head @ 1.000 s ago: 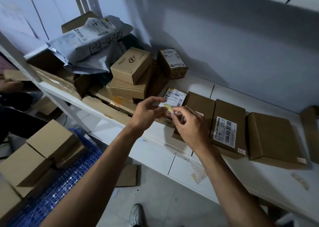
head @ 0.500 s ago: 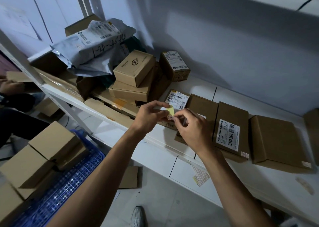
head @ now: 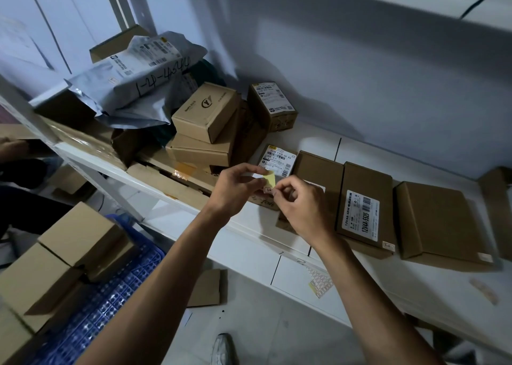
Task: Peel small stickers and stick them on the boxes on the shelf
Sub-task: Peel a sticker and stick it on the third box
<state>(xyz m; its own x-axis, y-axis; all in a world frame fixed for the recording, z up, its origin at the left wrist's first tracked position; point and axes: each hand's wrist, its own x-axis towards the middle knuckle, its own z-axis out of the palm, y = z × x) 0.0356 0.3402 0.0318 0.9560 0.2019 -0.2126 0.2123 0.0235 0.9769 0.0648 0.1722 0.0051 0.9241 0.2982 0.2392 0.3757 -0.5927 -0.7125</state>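
My left hand (head: 234, 187) pinches a small yellow backing strip (head: 270, 178) above the front of the white shelf (head: 249, 251). My right hand (head: 300, 208) pinches a small white sticker (head: 268, 190) at the strip's lower end, partly peeled. Behind the hands lies a flat box with a barcode label (head: 278, 158). To the right lie a plain flat box (head: 318, 170), a flat box with a white label (head: 365, 204) and a wider plain box (head: 437, 220), each of the last two with a small sticker at its near corner.
Stacked cardboard boxes (head: 205, 115) and grey mailer bags (head: 133, 70) crowd the shelf's left end. A used sticker sheet (head: 320, 283) lies on the shelf front. Below left are cartons (head: 77, 240) on a blue crate (head: 116, 295). Another person's hand (head: 11, 145) is at far left.
The sticker has come further off the yellow strip as my right hand pulls it down and away. Both hands stay over the same spot on the shelf.
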